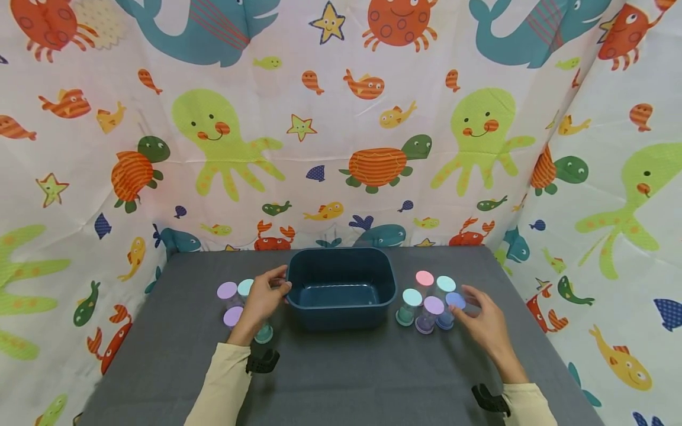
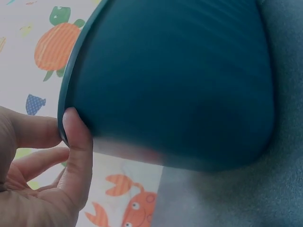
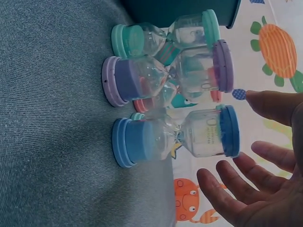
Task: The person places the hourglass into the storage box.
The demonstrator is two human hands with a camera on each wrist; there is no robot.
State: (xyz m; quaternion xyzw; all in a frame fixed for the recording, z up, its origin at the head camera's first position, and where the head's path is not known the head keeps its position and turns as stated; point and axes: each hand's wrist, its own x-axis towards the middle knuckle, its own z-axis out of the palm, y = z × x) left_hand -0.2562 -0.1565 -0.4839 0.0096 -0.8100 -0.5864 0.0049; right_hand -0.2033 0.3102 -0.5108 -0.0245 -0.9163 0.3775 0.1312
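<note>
My left hand (image 1: 262, 303) pinches the left rim of a dark teal plastic tub (image 1: 341, 318), thumb on one side and fingers on the other in the left wrist view. The tub's inside shows no contents in the head view. My right hand (image 1: 486, 324) is spread beside the blue sand timer (image 3: 177, 135), fingertips close to its cap; whether they touch it I cannot tell. Around that timer stand a purple sand timer (image 3: 165, 75), a green sand timer (image 3: 163, 35), a pink sand timer (image 1: 424, 279) and a mint sand timer (image 1: 446, 285), all upright.
More sand timers stand left of the tub, including one with a purple cap (image 1: 227, 290), partly hidden by my left hand and forearm. Grey cloth (image 1: 346, 378) covers the table. A curtain (image 1: 330, 148) printed with sea animals hangs behind and at both sides.
</note>
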